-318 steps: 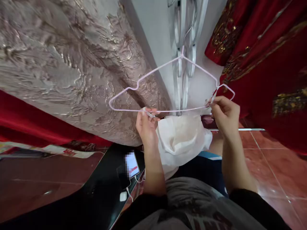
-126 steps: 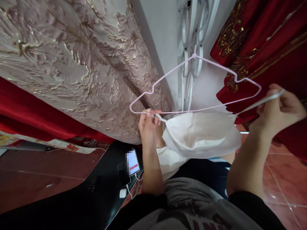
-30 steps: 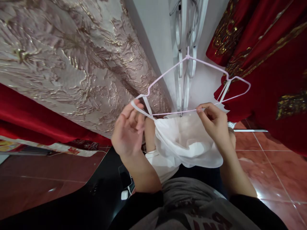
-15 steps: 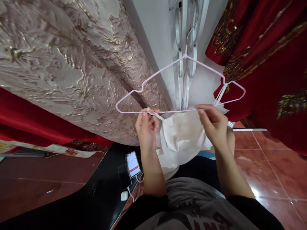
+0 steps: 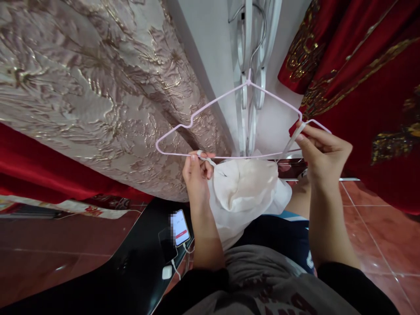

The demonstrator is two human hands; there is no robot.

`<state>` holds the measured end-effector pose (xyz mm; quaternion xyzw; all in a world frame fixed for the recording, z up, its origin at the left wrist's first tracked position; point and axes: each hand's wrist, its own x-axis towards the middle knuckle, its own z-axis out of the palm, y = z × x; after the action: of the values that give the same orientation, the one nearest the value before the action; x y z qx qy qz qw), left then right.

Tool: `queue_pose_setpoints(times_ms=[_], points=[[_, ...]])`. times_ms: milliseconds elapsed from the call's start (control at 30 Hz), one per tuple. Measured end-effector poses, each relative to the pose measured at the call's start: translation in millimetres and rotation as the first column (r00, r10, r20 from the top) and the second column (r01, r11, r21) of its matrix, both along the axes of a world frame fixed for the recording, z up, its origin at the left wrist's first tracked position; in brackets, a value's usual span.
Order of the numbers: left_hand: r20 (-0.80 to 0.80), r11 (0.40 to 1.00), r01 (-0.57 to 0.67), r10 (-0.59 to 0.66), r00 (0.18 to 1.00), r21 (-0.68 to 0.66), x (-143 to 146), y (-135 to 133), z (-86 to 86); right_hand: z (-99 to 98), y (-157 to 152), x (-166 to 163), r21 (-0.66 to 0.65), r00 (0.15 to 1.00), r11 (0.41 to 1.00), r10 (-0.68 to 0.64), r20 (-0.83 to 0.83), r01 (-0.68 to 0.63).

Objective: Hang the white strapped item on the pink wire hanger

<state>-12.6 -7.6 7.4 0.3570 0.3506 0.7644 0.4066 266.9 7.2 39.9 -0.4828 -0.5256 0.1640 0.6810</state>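
A pale pink clothes hanger (image 5: 219, 99) with a metal hook stands upright before me. Below its bottom bar hangs a white garment (image 5: 249, 183) with thin straps. My left hand (image 5: 198, 173) is closed at the left part of the bottom bar, and a white strap (image 5: 207, 160) lies over its index finger. At the hanger's right notch my right hand (image 5: 324, 151) pinches the other strap (image 5: 293, 139), which passes over the shoulder bar and slants down to the garment. The hanger's right tip is partly behind my right hand.
Patterned pink-gold fabric (image 5: 108, 96) hangs on the left, red embellished fabric (image 5: 364, 105) on the right. A white metal rack (image 5: 242, 43) stands behind the hanger. Two phones, one lit (image 5: 180, 227), with cables and a small white case (image 5: 167, 272), lie on a black surface (image 5: 108, 280).
My right hand has moved right and up from the bottom bar to the notch and taken hold of the strap there. My left hand stays at the bar; the hanger has shifted slightly left.
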Motion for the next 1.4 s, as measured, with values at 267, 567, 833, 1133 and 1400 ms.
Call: queue_pose_setpoints(times_ms=[267, 567, 833, 1133, 1400], points=[[0.026, 1.000, 0.013, -0.013, 1.000, 0.017, 1.1, 3.9, -5.1, 16.0, 10.2, -0.3, 0.179, 0.982, 0.967, -0.187, 0.019, 0.181], [0.013, 0.998, 0.065, -0.065, 0.998, -0.006, -1.5, 6.2, -6.7, -13.8, 5.0, 41.2, 0.208, 0.939, 0.916, -0.328, -0.102, 0.342], [0.042, 0.997, 0.069, -0.068, 0.997, -0.037, 5.8, 3.5, -9.6, -9.1, -31.9, -35.4, -0.036, 0.998, 0.999, 0.042, 0.053, -0.040], [-0.061, 0.994, -0.104, 0.102, 0.993, -0.035, 3.1, -2.9, -14.6, -19.3, -36.1, -40.8, -0.246, 0.964, 0.941, 0.256, 0.075, -0.231], [-0.084, 0.712, -0.685, 0.701, 0.708, 0.154, -40.3, 13.0, -9.1, -27.2, -36.2, -36.1, -0.268, 0.937, 0.906, 0.348, 0.028, -0.329]])
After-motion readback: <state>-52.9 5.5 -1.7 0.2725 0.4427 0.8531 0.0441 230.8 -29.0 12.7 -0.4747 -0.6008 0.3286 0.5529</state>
